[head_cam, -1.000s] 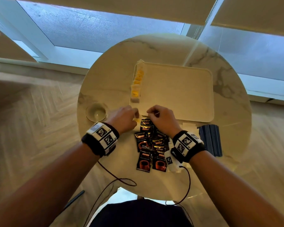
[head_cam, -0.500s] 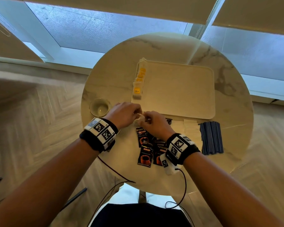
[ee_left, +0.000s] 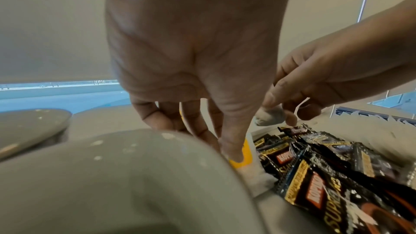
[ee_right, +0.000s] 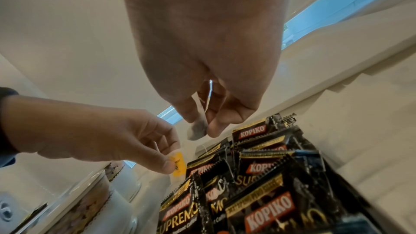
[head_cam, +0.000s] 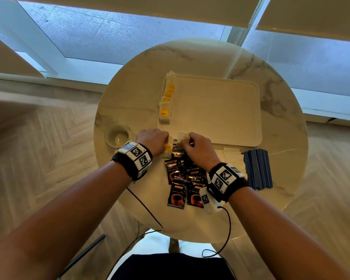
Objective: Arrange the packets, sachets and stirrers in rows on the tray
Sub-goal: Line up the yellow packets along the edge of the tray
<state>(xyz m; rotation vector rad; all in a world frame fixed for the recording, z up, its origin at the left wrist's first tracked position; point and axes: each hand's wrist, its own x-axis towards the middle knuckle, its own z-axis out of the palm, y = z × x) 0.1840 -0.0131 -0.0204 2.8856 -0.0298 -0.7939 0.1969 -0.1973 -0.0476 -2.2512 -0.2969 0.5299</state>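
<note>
here the right hand (head_cam: pixel 198 147) pinched a tea bag (head_cam: pixel 182 136) at the tray's (head_cam: pixel 220 110) 6 o'clock edge while the left hand (head_cam: pixel 153 139) gripped its yellow tag (head_cam: pixel 167 148) — likely untangling the string before it joined the row of tea bags (head_cam: pixel 167 102) at 9 o'clock.

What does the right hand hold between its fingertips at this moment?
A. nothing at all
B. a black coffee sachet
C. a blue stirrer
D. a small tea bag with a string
D: in the right wrist view the right hand pinches a small grey-white tea bag with its string running up between the fingers, above the black coffee sachets.
</note>
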